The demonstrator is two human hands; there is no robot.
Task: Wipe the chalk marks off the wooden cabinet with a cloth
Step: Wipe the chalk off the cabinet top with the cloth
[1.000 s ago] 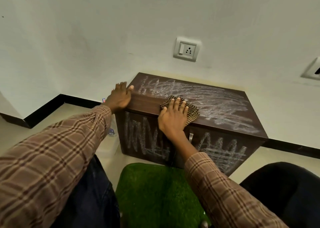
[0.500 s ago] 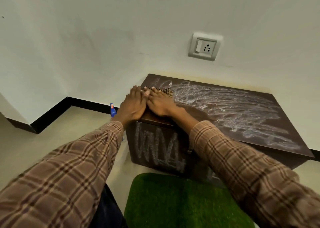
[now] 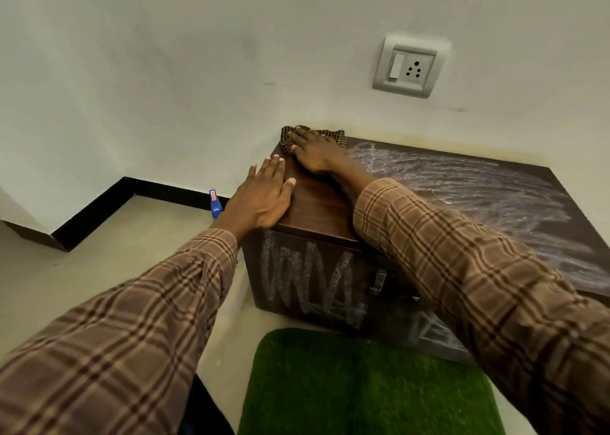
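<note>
We see a dark brown cabinet (image 3: 317, 203) scrawled with white chalk marks (image 3: 478, 190), a brown-and-black checked cloth (image 3: 336, 136), brown plaid sleeves (image 3: 462, 263), a green grassy mat (image 3: 363, 388), a cream wall (image 3: 165, 71), black skirting (image 3: 99, 213), and a blue object with an orange patch (image 3: 214, 203).

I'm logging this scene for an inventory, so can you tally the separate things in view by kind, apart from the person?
Cabinet: 1
Cloth, under the right hand: 1
Green mat: 1
Wall socket: 1
Small blue item on the floor, too small to identify: 1
Total: 5
</note>
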